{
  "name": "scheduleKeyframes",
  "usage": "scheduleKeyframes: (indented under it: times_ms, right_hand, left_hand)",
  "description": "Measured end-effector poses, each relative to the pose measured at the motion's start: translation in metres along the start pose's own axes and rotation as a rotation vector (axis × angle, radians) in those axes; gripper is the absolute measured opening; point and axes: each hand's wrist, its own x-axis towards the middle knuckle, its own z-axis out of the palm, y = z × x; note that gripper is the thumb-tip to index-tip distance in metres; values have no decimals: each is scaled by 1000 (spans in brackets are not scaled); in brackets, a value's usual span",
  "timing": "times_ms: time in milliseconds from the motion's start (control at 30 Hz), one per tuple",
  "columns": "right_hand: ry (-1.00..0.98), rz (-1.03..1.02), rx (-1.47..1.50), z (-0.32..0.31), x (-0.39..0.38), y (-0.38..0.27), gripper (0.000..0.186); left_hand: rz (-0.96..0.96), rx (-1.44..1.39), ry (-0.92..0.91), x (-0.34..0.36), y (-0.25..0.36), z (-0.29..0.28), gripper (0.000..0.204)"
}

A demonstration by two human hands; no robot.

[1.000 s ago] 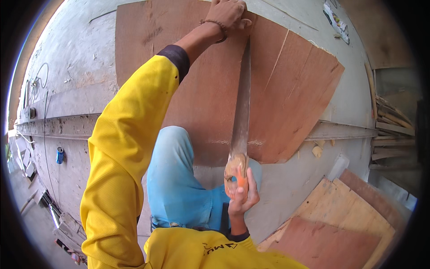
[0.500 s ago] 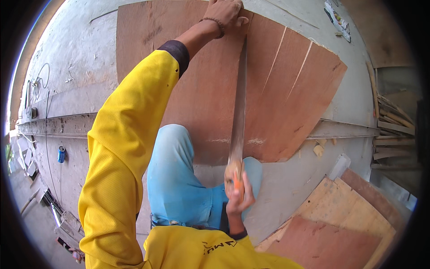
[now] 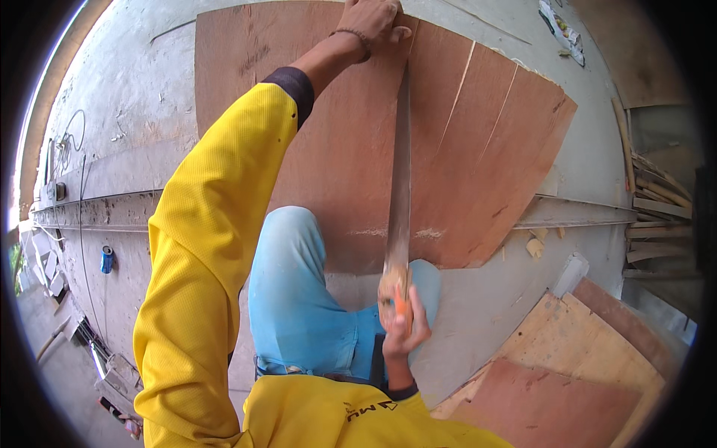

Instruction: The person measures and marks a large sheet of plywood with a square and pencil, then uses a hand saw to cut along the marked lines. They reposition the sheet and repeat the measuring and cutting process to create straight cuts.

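Observation:
A large reddish-brown plywood sheet [image 3: 321, 164] lies across a long metal beam, in front of my knees. My left hand [image 3: 371, 21] grips its far edge, thumb out to the right; the top of the picture cuts off some fingertips. My right hand [image 3: 407, 325] is wrapped round the wooden handle of a handsaw [image 3: 399, 179], near my body. The saw's blade points away from me along the sheet, its tip in a cut just short of my left hand. Sawdust lies on both sides of the blade. Two thin slits run inward from the far edge, right of the saw.
The metal beam [image 3: 575, 213] crosses the floor under the sheet. More plywood pieces [image 3: 553, 403] lie at the lower right, and wood strips [image 3: 661, 231] are stacked at the far right. A blue can [image 3: 107, 259] stands at left, near a cable [image 3: 86, 246] and assorted clutter.
My right hand and the saw handle have shifted slightly toward me. My left hand stays on the far edge. The slits at right look narrower.

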Motion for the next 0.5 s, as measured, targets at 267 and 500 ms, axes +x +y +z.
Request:
scheduleKeyframes:
  times_ms: [267, 500]
  right_hand:
    - [15, -6, 113, 82, 149, 16, 53]
    - [14, 62, -13, 8, 24, -6, 59]
  left_hand:
    - [38, 118, 4, 1, -8, 6, 37]
    - [85, 67, 48, -3, -10, 14, 41]
